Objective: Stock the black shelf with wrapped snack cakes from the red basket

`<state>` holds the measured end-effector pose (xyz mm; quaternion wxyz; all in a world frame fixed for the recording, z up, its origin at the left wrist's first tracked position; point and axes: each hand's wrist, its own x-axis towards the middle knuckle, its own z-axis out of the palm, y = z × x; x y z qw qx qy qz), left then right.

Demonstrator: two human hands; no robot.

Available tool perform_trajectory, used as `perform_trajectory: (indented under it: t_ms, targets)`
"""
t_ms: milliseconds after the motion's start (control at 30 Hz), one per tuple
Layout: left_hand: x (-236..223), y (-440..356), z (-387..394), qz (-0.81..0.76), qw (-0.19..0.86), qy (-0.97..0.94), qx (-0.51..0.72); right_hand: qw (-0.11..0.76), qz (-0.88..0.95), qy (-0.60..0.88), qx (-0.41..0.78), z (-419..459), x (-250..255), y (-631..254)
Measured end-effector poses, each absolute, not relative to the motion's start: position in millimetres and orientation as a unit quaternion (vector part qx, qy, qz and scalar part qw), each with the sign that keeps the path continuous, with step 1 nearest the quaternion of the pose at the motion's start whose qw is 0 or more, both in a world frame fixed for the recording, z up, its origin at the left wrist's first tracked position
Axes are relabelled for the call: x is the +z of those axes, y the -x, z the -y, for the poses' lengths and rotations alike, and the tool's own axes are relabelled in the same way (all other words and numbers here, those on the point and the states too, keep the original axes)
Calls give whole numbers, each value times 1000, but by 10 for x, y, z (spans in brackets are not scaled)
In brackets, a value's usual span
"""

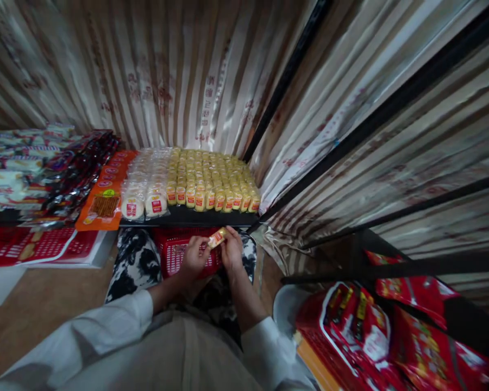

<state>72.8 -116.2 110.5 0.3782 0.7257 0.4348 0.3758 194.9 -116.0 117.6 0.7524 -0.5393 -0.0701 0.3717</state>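
Between my two hands I hold a small yellow wrapped snack (217, 238) with a red and white label. My left hand (195, 256) pinches its left end, and my right hand (232, 250) grips its right end. Under them a red plastic basket (173, 259) with slotted walls rests at my lap; my hands hide part of its inside. Just beyond, on a black shelf (195, 218), rows of similar yellow packaged snacks (212, 182) stand packed together. Left of these are rows of round white packaged snacks (144, 187) with red labels.
Farther left lie an orange snack bag (106, 190), dark shiny packets (75, 179) and white packets (12, 168). Striped cloth (167, 70) hangs behind, with black metal bars (342, 125) at right. Red snack bags (424, 336) fill the lower right.
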Motion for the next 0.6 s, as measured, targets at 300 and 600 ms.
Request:
perform_trajectory:
  t_ms: [300, 600]
  targets:
    - [1315, -996, 1022, -447, 454, -651, 413, 789, -11, 499, 358, 1212, 1364, -1985]
    - [1656, -1233, 664, -359, 397, -753, 382, 784, 24, 518, 342, 1175, 1318, -2213]
